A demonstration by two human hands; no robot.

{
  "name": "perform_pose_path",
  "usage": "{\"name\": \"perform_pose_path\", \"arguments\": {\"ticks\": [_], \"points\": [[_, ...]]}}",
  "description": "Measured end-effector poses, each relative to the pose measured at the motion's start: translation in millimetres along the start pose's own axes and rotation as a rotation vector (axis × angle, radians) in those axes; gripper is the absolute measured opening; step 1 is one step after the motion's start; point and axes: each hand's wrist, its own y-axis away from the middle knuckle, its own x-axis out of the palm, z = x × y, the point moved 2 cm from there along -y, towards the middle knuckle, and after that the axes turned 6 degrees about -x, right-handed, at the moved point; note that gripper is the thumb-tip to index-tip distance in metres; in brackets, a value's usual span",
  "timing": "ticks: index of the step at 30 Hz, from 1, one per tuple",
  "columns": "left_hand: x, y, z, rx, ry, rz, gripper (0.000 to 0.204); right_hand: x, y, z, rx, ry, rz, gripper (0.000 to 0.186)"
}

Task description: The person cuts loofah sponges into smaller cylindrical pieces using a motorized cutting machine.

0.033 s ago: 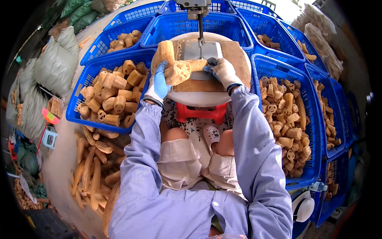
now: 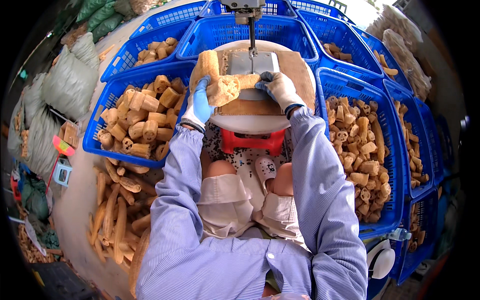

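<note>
A long tan dried loofah [image 2: 223,89] lies across the metal plate [image 2: 239,62] of a band saw, right at the thin vertical blade [image 2: 252,37]. My left hand [image 2: 200,102], in a blue glove, grips its thick left part, whose end sticks up and away. My right hand [image 2: 278,89], in a pale grey glove, holds the narrower right end just right of the blade. Both hands rest on the round white saw table [image 2: 260,126], which carries a wooden board [image 2: 296,67].
Blue plastic crates ring the table. The left crate [image 2: 135,125] and the right crate [image 2: 360,145] hold several cut loofah pieces. Whole loofahs [image 2: 115,215] lie piled on the floor at my left. Grey sacks [image 2: 70,80] stand beyond. A red stool [image 2: 250,142] sits under the table.
</note>
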Motion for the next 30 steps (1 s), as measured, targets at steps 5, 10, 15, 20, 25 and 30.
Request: {"name": "perform_pose_path", "arguments": {"ticks": [5,10,15,20,25,30], "points": [[14.8,2.4,-14.6,-0.038,0.018,-0.04,0.078,3.4,-13.3,-3.1,0.016,0.052,0.003,0.028],[23.2,-7.0,-15.2,-0.019,0.025,-0.04,0.074,4.6,-22.7,-4.1,0.033,0.107,-0.032,0.027],[9.6,-40.1,-8.0,-0.163,0.313,-0.019,0.046,5.9,-35.1,-4.5,0.076,0.132,-0.114,0.027],[-6.1,-64.9,2.2,-0.17,0.436,-0.006,0.035,-2.4,-35.6,-13.8,0.079,-0.121,-0.153,0.025],[-60.0,6.4,34.5,-0.079,0.627,0.566,0.039,-80.1,112.0,-45.9,0.031,-0.541,-0.366,0.02],[50.2,124.8,28.6,-0.33,0.54,0.5,0.052,-143.5,272.2,-115.7,0.498,-0.02,-0.521,0.053]]}}
